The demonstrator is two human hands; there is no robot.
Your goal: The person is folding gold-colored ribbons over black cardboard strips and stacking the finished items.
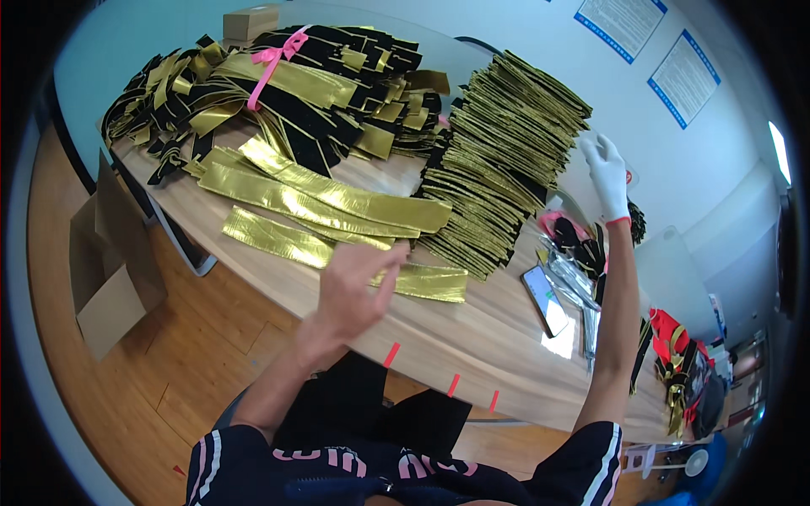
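Observation:
My bare left hand (354,291) hovers over or rests on a shiny gold strip (430,282) near the table's front edge; its fingers are curled, and whatever may be in them is hidden. More flat gold strips (312,202) lie just beyond it, overlapping. My right hand (606,175), in a white glove with a red cuff, is raised at the right of a long stack of folded gold-and-black strips (506,143). Its fingers are apart, and I see nothing held in them.
Behind lies a large heap of black-and-gold strips (329,110), partly tied with a pink ribbon (274,63). A phone (545,301) lies at right beside clear plastic packets (574,278). An open cardboard box (114,261) stands on the floor at left. Red tape marks (454,385) line the front edge.

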